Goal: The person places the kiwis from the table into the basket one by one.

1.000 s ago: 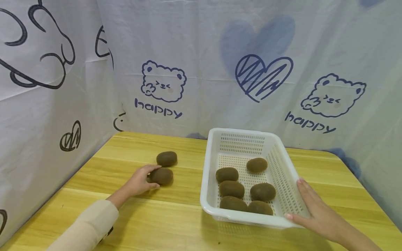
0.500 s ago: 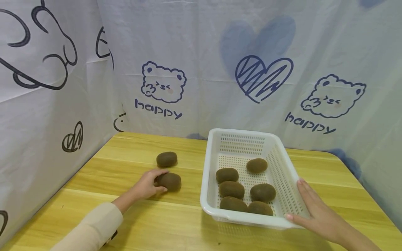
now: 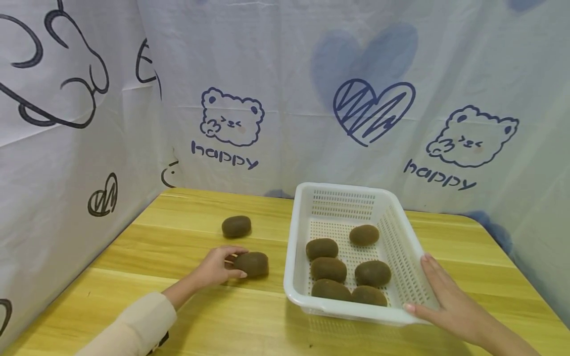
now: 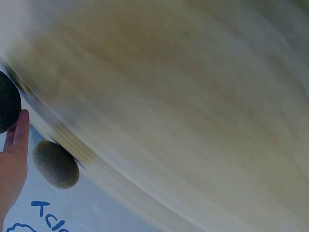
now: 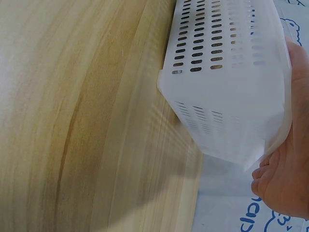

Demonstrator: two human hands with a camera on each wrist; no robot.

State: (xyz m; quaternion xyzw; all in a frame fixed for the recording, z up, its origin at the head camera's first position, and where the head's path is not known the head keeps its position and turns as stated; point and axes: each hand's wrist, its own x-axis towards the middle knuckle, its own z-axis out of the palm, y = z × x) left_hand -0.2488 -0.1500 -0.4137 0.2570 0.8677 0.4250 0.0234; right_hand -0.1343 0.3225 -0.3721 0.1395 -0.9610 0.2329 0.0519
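Your left hand [image 3: 218, 267] loosely cups the brown oval kiwi [image 3: 252, 264]; it may roll. Your flat, open right hand [image 3: 450, 301] steadies the white perforated plastic basket [image 3: 403, 247].

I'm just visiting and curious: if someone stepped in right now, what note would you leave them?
Left hand: grip on a kiwi on the table, left of the white basket.
Right hand: fingers straight, resting against the basket's right wall.
Done: six kiwis lie in the basket.
Left: the held kiwi and another kiwi farther back on the table are both outside the basket.
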